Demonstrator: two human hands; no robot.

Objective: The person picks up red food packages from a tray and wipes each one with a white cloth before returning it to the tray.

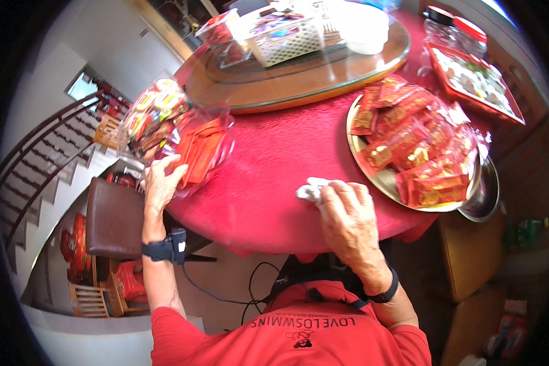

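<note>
My right hand [347,217] grips a crumpled white cloth or tissue [313,188] and presses it on the red tablecloth [274,155]. At the table's left edge my left hand [161,183] is at the near side of a clear plastic tray [226,148]. Its thumb and forefinger are bent beside the orange-red packets [199,146] there; whether they grip the rim is hard to see. To the right of my right hand, a round gold-coloured tray [361,169] bears a heap of red, gold-printed packets [411,137].
A glass-topped turntable [297,87] carries a perforated basket [286,43] and white bowls [363,27]. At left is a container of wrapped snacks [153,110]. A red dish [508,110] with white pieces and lidded jars [471,36] stand far right. A brown chair [116,219] is below left.
</note>
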